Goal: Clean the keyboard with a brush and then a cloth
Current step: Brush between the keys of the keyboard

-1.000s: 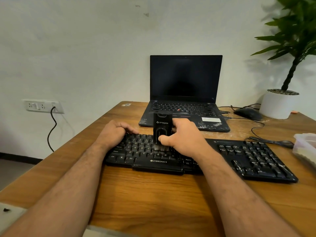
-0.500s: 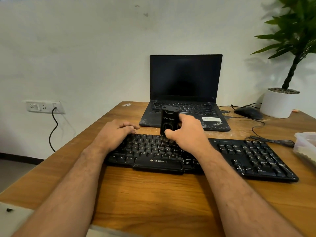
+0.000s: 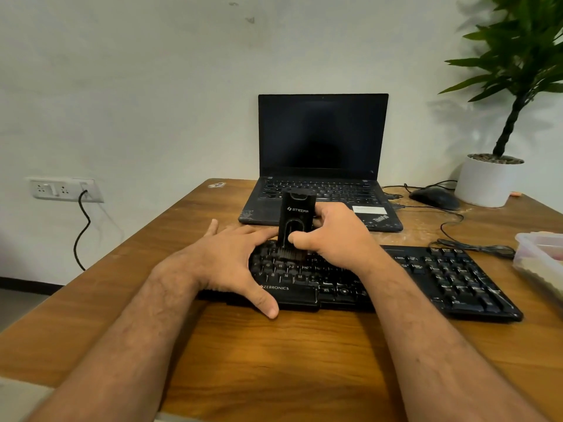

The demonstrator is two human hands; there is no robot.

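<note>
A black Zebronics keyboard (image 3: pixel 451 278) lies across the wooden desk (image 3: pixel 274 354). My right hand (image 3: pixel 332 239) grips a black block-shaped brush (image 3: pixel 295 220) held upright, its bristles down on the upper key rows near the keyboard's middle. My left hand (image 3: pixel 231 257) rests flat on the keyboard's left half with fingers spread and the thumb at the front edge. No cloth is visible.
An open black laptop (image 3: pixel 323 141) stands behind the keyboard. A mouse (image 3: pixel 435 198) with cables and a white plant pot (image 3: pixel 484 181) sit at the back right. A clear plastic container (image 3: pixel 542 260) is at the right edge. A wall socket (image 3: pixel 64 190) is at left.
My left hand slid right along the keyboard and spread flat, thumb now at the front edge. The brush moved back toward me from the top row onto the keys.
</note>
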